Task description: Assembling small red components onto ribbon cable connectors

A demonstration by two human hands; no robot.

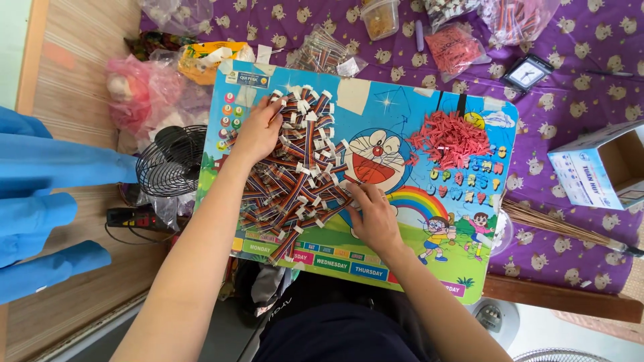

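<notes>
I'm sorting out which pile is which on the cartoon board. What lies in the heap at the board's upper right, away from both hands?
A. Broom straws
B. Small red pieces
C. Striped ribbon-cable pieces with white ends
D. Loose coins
B: the heap of small red pieces sits at the upper right of the cartoon board, while the left hand and right hand rest on the striped cable pile.

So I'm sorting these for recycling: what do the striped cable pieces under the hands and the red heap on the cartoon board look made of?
Multicoloured ribbon cable pieces: apparently plastic-insulated wire, slightly glossy, with white ends, probably plastic connectors. Small red pieces: likely matte moulded plastic, too small to confirm. Cartoon-printed board: smooth, glossy printed surface.
</notes>
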